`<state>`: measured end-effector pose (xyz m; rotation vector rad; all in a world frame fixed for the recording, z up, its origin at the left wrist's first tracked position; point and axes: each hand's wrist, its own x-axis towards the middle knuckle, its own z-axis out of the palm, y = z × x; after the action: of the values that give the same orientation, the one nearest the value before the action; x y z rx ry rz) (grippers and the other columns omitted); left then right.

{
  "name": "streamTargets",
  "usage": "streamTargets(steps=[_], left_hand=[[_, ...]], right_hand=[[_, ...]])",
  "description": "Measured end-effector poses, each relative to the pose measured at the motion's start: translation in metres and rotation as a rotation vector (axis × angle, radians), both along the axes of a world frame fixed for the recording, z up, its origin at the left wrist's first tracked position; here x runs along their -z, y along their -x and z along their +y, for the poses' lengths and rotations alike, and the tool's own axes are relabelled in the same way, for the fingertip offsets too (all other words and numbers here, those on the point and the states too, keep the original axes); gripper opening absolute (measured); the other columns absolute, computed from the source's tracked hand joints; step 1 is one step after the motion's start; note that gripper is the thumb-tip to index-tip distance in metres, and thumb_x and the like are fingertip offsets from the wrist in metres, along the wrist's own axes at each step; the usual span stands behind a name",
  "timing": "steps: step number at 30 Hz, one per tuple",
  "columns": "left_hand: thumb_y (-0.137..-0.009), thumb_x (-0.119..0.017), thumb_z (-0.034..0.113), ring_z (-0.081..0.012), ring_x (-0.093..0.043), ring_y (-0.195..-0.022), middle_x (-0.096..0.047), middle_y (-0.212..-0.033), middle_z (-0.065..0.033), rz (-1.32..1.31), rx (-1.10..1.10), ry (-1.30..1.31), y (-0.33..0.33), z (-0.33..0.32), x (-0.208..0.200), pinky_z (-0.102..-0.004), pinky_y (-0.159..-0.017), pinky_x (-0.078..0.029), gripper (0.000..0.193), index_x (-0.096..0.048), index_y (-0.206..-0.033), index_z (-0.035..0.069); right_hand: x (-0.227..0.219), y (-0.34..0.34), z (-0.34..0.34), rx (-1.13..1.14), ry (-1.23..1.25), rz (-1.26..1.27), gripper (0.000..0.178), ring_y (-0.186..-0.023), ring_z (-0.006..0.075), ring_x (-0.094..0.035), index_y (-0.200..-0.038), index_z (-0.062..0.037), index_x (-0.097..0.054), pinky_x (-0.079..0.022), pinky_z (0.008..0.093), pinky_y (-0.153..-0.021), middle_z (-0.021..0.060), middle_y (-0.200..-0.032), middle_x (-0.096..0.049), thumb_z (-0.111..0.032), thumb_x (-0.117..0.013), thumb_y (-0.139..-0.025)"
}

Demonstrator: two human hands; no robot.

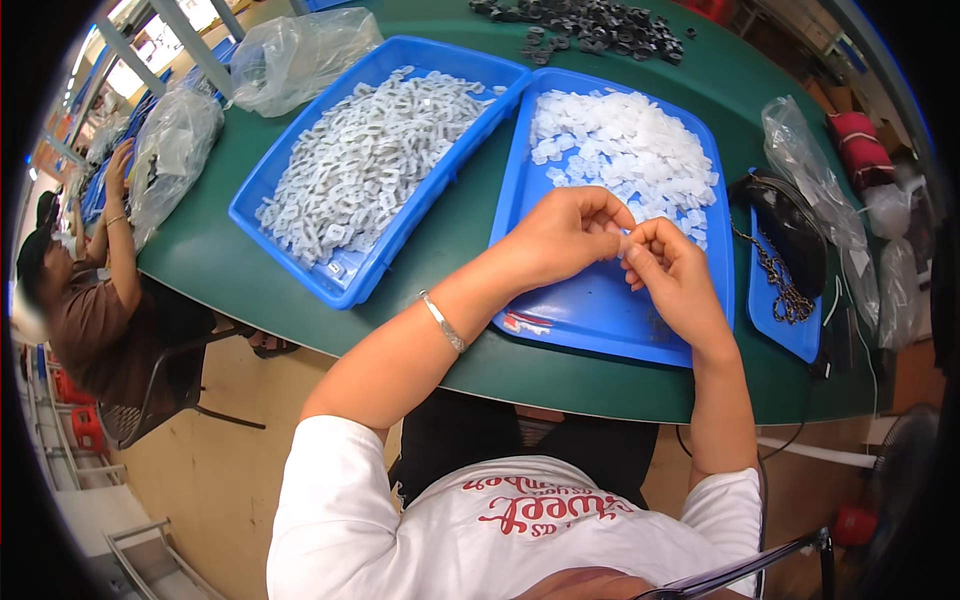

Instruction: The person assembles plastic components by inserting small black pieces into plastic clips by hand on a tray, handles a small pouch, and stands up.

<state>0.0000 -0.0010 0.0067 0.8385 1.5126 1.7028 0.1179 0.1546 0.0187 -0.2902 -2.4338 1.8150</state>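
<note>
Above the blue tray (590,325), my left hand (570,238) and my right hand (680,280) meet at the fingertips. Between them is a small whitish piece (625,243), mostly covered by the fingers; both hands are closed in a pinch on it. Beyond my hands, a heap of small translucent white plastic pieces (625,140) lies in the far part of the tray. To the left, a deeper blue bin (372,265) holds many light-grey plastic pieces (375,150) with openings in them. A metal bracelet circles my left wrist.
Small black parts (600,25) are piled at the far side of the green table (450,350). Clear plastic bags (300,60) lie at the far left. Rightward, a small blue tray (790,335) carries a black bag (790,215) with a chain. A person (90,310) sits at left.
</note>
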Motion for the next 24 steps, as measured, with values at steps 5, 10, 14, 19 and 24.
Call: streamTargets(steps=[5,10,14,19,24], left_hand=[[-0.089,-0.066,0.004,-0.0077,-0.059,-0.078,-0.065,-0.090,-0.0014,0.724,-0.604,-0.268,0.010,-0.007,-0.010,-0.0236,-0.071,-0.049,0.007,-0.067,-0.096,0.002],[-0.087,-0.068,0.008,-0.0217,-0.059,-0.109,-0.064,-0.114,-0.0120,0.733,-1.141,-0.333,0.066,-0.057,-0.041,-0.0332,-0.096,-0.044,0.014,-0.068,-0.100,0.003],[-0.085,-0.068,0.007,-0.0252,-0.051,-0.125,-0.057,-0.130,-0.0168,0.528,-1.184,-0.310,0.069,-0.090,-0.052,-0.0342,-0.106,-0.037,0.024,-0.067,-0.109,0.001],[-0.087,-0.065,0.003,-0.0293,-0.057,-0.118,-0.064,-0.117,-0.0129,0.977,-0.916,-0.015,-0.012,-0.084,-0.029,-0.0392,-0.104,-0.041,0.022,-0.063,-0.109,0.003],[-0.081,-0.069,-0.002,-0.0352,-0.059,-0.114,-0.065,-0.109,-0.0148,1.253,-0.491,0.171,-0.076,-0.092,0.011,-0.0437,-0.096,-0.046,0.019,-0.066,-0.099,0.002]], right_hand=[[0.006,0.004,-0.005,0.061,-0.341,0.196,0.012,-0.068,0.0119,-0.061,-0.099,-0.0006,-0.058,-0.049,0.0268,-0.062,0.0070,-0.079,-0.065,-0.012,-0.062,-0.096],[0.003,0.004,-0.005,0.108,-0.566,0.347,0.014,-0.071,0.0241,-0.067,-0.102,-0.0014,-0.059,-0.051,0.0324,-0.063,0.0148,-0.085,-0.069,-0.012,-0.065,-0.093],[0.004,0.004,-0.003,0.162,-0.533,0.399,0.015,-0.069,0.0201,-0.065,-0.102,-0.0007,-0.059,-0.051,0.0308,-0.063,0.0130,-0.083,-0.068,-0.012,-0.064,-0.094],[-0.004,0.005,0.020,0.204,0.031,0.409,0.015,-0.071,0.0082,-0.059,-0.100,-0.0002,-0.060,-0.049,0.0229,-0.067,0.0023,-0.081,-0.064,-0.015,-0.062,-0.097],[-0.050,-0.009,0.029,0.171,0.010,0.463,0.013,-0.070,0.0066,-0.057,-0.095,0.0011,-0.062,-0.047,0.0223,-0.064,0.0004,-0.080,-0.063,-0.011,-0.062,-0.095]])
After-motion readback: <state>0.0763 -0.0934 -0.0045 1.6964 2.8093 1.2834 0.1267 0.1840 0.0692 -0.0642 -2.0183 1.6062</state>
